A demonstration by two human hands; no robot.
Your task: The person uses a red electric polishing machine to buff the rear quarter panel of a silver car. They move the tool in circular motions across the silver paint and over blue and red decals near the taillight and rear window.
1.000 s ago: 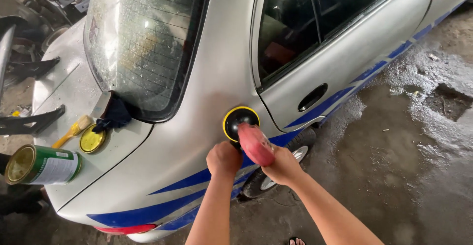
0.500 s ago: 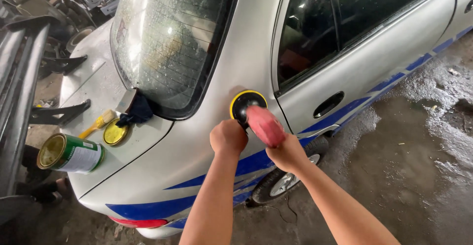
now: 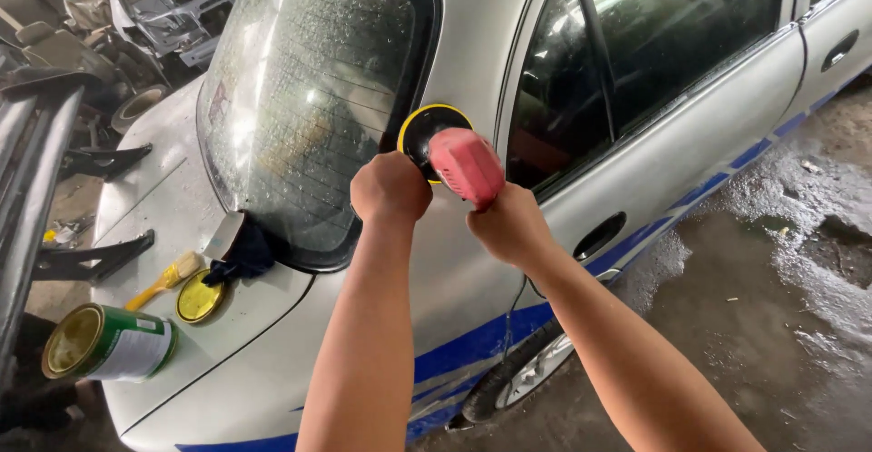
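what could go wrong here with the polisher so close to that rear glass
The polisher, held by the left hand and right hand, has its pad right between the rear windscreen and side window; a slip could scuff glass or trim. Its cord hangs near the wheel. The open can lying on the boot might roll off.

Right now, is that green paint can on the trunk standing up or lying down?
Lying down: the green can rests on its side on the trunk, open mouth facing left.

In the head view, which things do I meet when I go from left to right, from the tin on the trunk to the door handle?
Green tin → yellow lid → left hand → red polisher → right hand → door handle.
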